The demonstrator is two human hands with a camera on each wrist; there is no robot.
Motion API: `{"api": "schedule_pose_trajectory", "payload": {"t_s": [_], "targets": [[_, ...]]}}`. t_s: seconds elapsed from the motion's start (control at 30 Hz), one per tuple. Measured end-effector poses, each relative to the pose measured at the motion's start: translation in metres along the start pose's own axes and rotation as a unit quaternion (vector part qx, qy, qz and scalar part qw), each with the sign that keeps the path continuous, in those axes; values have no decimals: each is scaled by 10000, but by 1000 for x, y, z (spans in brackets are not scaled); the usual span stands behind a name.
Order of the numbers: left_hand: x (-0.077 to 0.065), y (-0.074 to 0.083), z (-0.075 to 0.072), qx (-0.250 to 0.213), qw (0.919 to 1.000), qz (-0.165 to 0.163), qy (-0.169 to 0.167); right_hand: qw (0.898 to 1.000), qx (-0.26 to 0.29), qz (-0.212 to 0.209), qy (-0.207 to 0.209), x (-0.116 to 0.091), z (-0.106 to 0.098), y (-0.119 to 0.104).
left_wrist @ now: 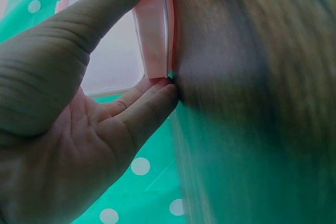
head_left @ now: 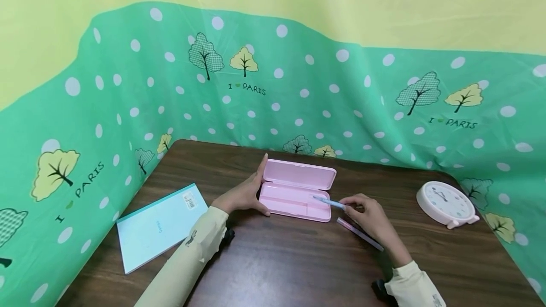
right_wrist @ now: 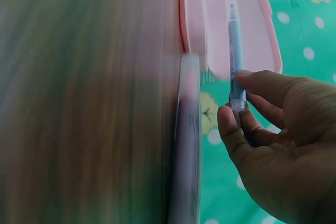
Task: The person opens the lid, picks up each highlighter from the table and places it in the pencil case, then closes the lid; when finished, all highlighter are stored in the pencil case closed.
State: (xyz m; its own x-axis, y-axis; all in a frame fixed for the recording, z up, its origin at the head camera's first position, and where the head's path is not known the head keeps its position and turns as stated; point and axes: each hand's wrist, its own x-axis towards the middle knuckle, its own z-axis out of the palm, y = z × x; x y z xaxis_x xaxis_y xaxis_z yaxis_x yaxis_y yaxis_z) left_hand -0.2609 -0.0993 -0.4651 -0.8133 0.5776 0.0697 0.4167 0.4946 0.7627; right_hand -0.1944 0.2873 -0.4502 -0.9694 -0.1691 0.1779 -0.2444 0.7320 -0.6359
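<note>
A pink pencil case (head_left: 298, 174) lies on the table with its lid raised, showing a divided tray inside. My left hand (head_left: 243, 195) grips the case's left end, thumb at the front corner and fingers at the back; in the left wrist view the thumb partly hides that end. Between thumb and fingers, my right hand (head_left: 368, 214) pinches a light blue pen (right_wrist: 236, 51). The pen's tip points left over the right part of the tray. Below the right hand, a slim pink-and-purple stick-like item (head_left: 360, 234) rests on the table, its kind unclear.
To the left is a light blue notebook (head_left: 159, 231) with a barcode sticker. A round white clock (head_left: 448, 203) lies face up at the right. Green polka-dot cloth (head_left: 298, 108) hangs behind the dark wooden table (head_left: 290, 269).
</note>
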Motion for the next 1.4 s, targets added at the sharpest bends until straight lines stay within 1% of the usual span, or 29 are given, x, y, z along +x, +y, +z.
{"api": "schedule_pose_trajectory", "payload": {"t_s": [0.03, 0.1, 0.13, 0.23, 0.27, 0.33, 0.37, 0.47, 0.53, 0.6, 0.7, 0.83, 0.9, 0.93, 1.1, 1.17, 1.2, 1.27, 1.4], "targets": [[1, 0, 0, 47, 10000, -65, -6, 10000, 22, 26, -39, 2, 3, -3], [8, -17, 6, 35, 10000, -33, 20, 9999, 77, 63, -80, 8, 9, -8], [13, -28, 9, 126, 9999, 63, 40, 9998, 111, 86, -103, 10, 12, -10], [14, -30, 10, 107, 9998, 143, 37, 9993, 307, 89, -178, 18, 21, -17], [14, -30, 10, 123, 9998, 170, 41, 9991, 374, 79, -200, 20, 25, -19], [7, -9, 5, 224, 9997, 60, -21, 9985, 494, 35, -230, 24, 31, -22], [3, 3, 3, 197, 9998, -64, -47, 9985, 509, -28, -215, 26, 35, -24], [2, 6, 4, 297, 9995, -141, -36, 9984, 508, -190, -172, 32, 44, -31], [2, 6, 4, 284, 9995, -158, -32, 9982, 483, -318, -162, 36, 49, -35], [2, 6, 3, 254, 9996, -125, -23, 9975, 567, -351, -216, 40, 55, -40], [2, 1, 3, 248, 9997, 30, -25, 9962, 690, -394, -348, 45, 64, -45], [1, 1, 3, 189, 9998, 58, -63, 9948, 822, -282, -539, 52, 73, -50], [0, 6, 1, 112, 9999, -27, -84, 9940, 875, -241, -613, 55, 76, -53], [1, 1, 2, 156, 9999, 15, -56, 9936, 906, -220, -631, 56, 77, -54], [3, -1, 1, 101, 9999, 5, 0, 9930, 950, -291, -640, 60, 81, -57], [4, -2, 1, 125, 9999, -2, 5, 9929, 953, -252, -667, 61, 83, -57], [5, -8, 2, 191, 9998, 53, 29, 9929, 952, -221, -685, 62, 84, -57], [6, -14, 3, 224, 9997, 109, 58, 9927, 959, -148, -723, 63, 86, -57], [6, -18, 3, 131, 9998, 105, 71, 9927, 953, -86, -739, 65, 91, -58]]}}
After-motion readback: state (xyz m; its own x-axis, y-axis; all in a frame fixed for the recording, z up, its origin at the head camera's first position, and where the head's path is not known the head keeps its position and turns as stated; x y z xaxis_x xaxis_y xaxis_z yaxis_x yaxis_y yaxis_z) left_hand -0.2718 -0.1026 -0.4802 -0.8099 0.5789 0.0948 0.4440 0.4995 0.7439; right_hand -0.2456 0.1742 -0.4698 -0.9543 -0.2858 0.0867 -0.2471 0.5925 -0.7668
